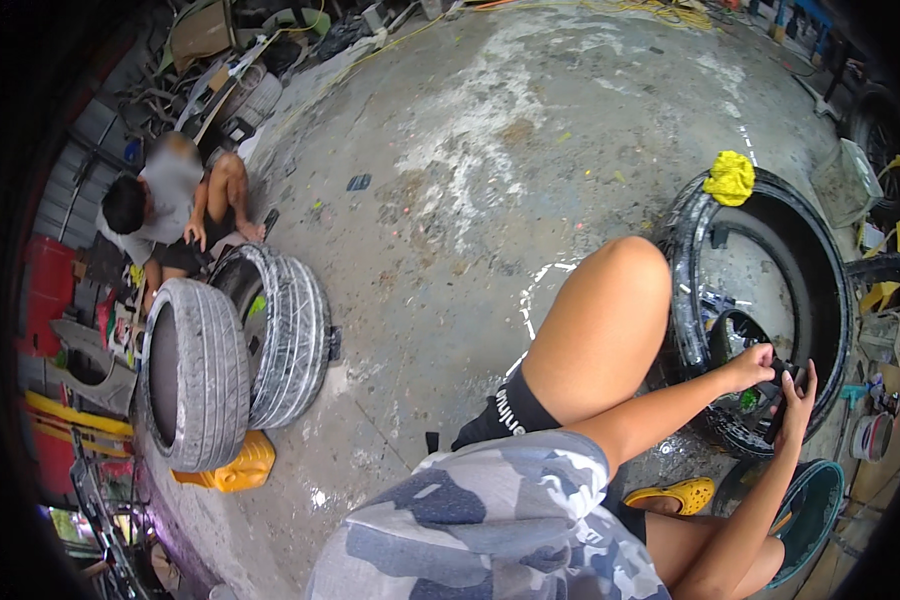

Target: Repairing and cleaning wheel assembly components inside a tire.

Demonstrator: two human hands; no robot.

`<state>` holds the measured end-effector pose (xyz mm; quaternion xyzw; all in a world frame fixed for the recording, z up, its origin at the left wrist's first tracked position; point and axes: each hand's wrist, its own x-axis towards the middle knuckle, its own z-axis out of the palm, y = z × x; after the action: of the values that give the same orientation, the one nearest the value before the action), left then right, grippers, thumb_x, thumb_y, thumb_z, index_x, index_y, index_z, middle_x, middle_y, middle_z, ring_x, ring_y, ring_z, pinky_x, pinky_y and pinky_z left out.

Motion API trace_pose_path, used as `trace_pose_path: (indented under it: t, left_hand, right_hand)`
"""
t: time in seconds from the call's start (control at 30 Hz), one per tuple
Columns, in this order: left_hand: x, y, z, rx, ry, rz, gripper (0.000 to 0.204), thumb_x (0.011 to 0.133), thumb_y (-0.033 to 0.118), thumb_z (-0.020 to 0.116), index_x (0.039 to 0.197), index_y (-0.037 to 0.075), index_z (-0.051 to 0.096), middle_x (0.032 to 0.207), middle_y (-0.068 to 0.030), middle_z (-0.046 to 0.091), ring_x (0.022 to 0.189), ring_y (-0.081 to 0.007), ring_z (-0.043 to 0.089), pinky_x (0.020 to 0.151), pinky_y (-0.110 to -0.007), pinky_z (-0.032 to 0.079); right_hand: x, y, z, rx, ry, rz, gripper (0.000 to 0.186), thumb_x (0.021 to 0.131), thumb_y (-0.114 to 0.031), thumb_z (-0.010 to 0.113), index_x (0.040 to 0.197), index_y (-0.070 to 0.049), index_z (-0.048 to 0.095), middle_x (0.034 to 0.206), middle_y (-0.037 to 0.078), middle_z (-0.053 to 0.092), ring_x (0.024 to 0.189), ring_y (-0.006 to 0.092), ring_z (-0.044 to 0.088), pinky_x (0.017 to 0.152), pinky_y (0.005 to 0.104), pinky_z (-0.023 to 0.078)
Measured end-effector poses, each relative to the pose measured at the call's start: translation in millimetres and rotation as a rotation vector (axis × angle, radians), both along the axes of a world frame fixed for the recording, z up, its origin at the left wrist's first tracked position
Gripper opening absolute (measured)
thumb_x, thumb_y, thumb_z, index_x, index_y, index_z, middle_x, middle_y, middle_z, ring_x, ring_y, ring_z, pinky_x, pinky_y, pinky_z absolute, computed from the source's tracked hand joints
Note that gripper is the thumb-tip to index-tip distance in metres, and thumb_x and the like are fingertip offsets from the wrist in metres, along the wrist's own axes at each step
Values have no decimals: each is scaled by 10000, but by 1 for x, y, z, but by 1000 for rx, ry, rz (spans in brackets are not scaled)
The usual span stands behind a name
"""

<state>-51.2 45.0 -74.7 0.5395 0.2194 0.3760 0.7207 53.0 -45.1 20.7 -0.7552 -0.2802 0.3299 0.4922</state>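
Note:
At the right, my left hand [748, 368] and my right hand [796, 408] are close together over a large black tyre [678, 270] lying on its side. Both hands are closed on a small black part [789, 369], whose kind I cannot make out. The fingers cover much of it. Inside the tyre's opening, beside my left hand, sits a black curved piece [722, 340]. Something bright green [749, 398] shows below that hand. A crumpled yellow cloth [730, 179] rests on the tyre's far rim.
A green bucket [815, 520] stands by my right forearm, near a yellow clog [677, 494]. At left, two tyres [198, 375] stand near a yellow container [240, 463]. Another person [175, 215] squats behind them. Clear bins [848, 180] line the right side.

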Motion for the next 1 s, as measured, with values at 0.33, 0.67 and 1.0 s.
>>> trace_pose_path:
  t: [0.33, 0.67, 1.0]
  left_hand:
    - [3, -17, 16, -121, -109, -56, 375, 704, 162, 763, 924, 43, 484, 722, -6, 494, 664, -88, 458, 575, -260, 400]
    - [-4, -2, 14, 1, -80, -53, 185, 714, 146, 758, 724, 25, 619, 714, -23, 619, 681, -88, 534, 624, -269, 433]
    - [14, -18, 11, -2, -93, -49, 205, 676, 133, 733, 725, 41, 556, 704, -11, 556, 703, -87, 515, 624, -260, 426]
  right_hand:
    - [29, -10, -36, 112, -138, 26, 647, 807, 0, 613, 1393, -137, 375, 910, 34, 608, 676, 78, 541, 442, 177, 393]
    - [4, -6, 13, 60, 262, 144, 585, 850, -54, 580, 1397, -129, 388, 1096, 30, 536, 827, 74, 528, 520, 164, 402]
    - [8, -25, 19, 96, 0, 218, 752, 748, 19, 623, 1427, -138, 339, 1177, 105, 567, 917, 154, 574, 715, 240, 474]
